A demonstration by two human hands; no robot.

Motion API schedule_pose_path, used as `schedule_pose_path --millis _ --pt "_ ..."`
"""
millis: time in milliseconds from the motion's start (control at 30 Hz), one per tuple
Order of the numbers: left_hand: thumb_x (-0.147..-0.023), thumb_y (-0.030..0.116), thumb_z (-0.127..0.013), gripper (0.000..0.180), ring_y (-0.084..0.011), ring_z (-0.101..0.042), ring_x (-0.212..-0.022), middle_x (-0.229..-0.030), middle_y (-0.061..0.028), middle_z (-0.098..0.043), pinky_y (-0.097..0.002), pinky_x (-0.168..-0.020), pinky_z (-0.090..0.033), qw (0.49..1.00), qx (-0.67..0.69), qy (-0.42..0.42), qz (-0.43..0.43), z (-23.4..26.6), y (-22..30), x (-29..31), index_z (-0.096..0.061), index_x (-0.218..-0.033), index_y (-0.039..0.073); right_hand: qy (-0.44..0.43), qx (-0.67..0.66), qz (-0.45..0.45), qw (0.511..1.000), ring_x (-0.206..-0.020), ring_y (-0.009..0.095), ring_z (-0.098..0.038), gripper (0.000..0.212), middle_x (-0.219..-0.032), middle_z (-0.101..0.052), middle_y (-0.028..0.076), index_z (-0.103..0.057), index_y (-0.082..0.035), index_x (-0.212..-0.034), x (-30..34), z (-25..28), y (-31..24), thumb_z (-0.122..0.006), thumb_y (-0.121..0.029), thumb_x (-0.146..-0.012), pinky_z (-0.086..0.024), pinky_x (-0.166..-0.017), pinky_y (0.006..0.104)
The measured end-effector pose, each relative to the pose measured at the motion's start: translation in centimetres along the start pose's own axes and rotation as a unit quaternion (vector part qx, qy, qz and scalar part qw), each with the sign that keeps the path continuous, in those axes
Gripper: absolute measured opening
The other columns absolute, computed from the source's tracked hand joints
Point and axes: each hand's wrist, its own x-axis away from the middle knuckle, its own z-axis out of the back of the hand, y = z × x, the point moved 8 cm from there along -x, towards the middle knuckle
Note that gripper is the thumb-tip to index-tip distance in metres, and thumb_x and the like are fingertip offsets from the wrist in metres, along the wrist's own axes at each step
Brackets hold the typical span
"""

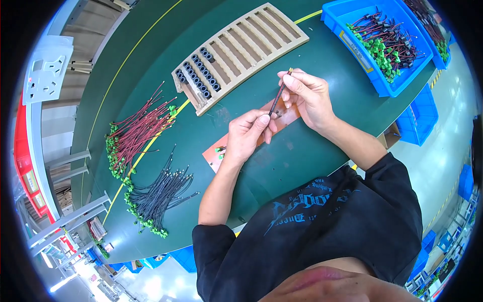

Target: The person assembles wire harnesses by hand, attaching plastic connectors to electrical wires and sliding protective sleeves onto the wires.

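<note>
A thin pair of dark red and black wires (276, 102) is stretched slantwise between my hands, with yellowish tips at its upper end. My right hand (313, 98) pinches the wires just below those tips, thumb against fingers. Lower down, my left hand (243, 137) grips the same wires between thumb and fingers, hiding their other end. Beneath both hands lies an orange-brown board (210, 155), partly covered by them. Small green connectors (220, 150) sit on the board beside my left wrist.
A slotted wooden rack (203, 107) holds several black ring-ended cylinders (201, 73) in its left slots. Red wires (143, 131) and black wires (163, 189) with green connectors lie in piles at left. A blue bin (370, 75) of wired connectors stands at far right. The green table's edge passes near my body.
</note>
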Motion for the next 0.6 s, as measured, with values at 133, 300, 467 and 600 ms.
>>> schedule_pose_path --millis 133,300,467,600 --pt "-0.105 0.022 -0.054 0.030 -0.0117 -0.054 -0.058 -0.083 -0.0102 -0.066 -0.0247 -0.058 -0.046 0.999 -0.002 0.007 0.037 0.1 0.2 0.1 -0.064 -0.109 -0.006 -0.008 0.014 -0.004 1.000 -0.077 0.011 -0.065 0.021 -0.092 -0.066 0.006 -0.071 0.004 -0.112 -0.2 0.2 0.1 -0.067 -0.009 -0.097 -0.053 -0.060 0.0221" --pt "-0.105 0.022 -0.055 0.030 -0.0094 -0.048 -0.057 -0.085 -0.0109 -0.066 -0.0235 -0.055 -0.041 0.998 0.035 -0.026 0.037 0.0 1.1 0.3 -0.062 -0.114 -0.005 0.009 0.016 -0.006 1.000 -0.079 0.012 -0.066 0.019 -0.094 -0.069 0.007 -0.071 0.004 -0.110 -0.8 0.5 0.0 -0.066 -0.010 -0.097 -0.055 -0.062 0.0233" --pt "-0.104 0.019 -0.057 0.027 -0.0103 -0.051 -0.059 -0.088 -0.0126 -0.067 -0.0234 -0.055 -0.041 0.999 0.043 0.001 0.005 0.4 1.4 0.0 -0.063 -0.115 -0.005 0.012 -0.039 0.002 0.999 -0.081 0.012 -0.066 0.021 -0.095 -0.069 0.007 -0.070 0.003 -0.112 -0.4 0.0 0.1 -0.066 -0.011 -0.098 -0.056 -0.066 0.0254" --pt "-0.103 0.015 -0.057 0.024 -0.0115 -0.053 -0.060 -0.090 -0.0138 -0.068 -0.0239 -0.055 -0.042 0.998 0.064 0.002 -0.004 0.6 0.8 0.0 -0.065 -0.116 -0.005 0.036 -0.059 0.019 0.997 -0.082 0.012 -0.065 0.021 -0.098 -0.068 0.008 -0.069 0.003 -0.114 0.0 -0.3 -0.1 -0.065 -0.011 -0.098 -0.056 -0.069 0.0257"
